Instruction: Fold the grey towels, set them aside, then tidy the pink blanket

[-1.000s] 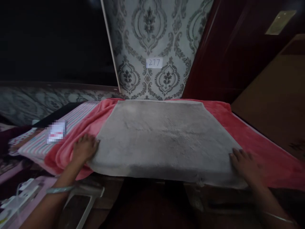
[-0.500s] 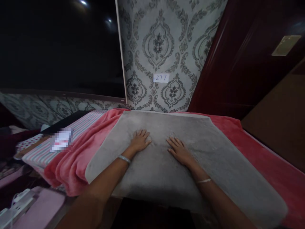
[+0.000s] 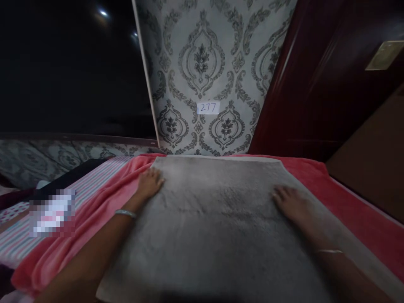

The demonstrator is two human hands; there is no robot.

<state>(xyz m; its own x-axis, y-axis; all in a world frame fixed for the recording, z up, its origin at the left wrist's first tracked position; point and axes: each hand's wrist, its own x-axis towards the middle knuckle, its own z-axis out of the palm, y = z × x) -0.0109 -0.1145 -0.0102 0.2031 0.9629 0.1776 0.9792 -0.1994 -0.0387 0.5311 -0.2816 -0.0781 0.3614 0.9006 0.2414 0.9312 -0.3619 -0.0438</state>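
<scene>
A grey plush cloth (image 3: 202, 235) lies spread out over a red-pink blanket (image 3: 344, 198), with faint creases and darker brushed marks across its middle. My left hand (image 3: 150, 183) rests palm down at the cloth's far left edge, fingers apart, beside the pink folds. Over on the right part of the cloth is my right hand (image 3: 290, 204), palm down with fingers spread and blurred by motion. Neither hand grasps anything. A silvery bracelet (image 3: 125, 213) circles the left wrist, and a thin pale band (image 3: 330, 251) the right.
Behind the cloth rises a patterned wall (image 3: 202, 63) bearing a paper label (image 3: 208, 107) marked 277. A large dark screen (image 3: 69, 75) hangs at left above striped fabric (image 3: 94, 174). Dark red panelling (image 3: 312, 84) with a switch plate (image 3: 383, 55) stands at right.
My hands have slid apart from the cloth's middle, the left toward its left edge and the right toward its right side. The camera view has come closer to the cloth.
</scene>
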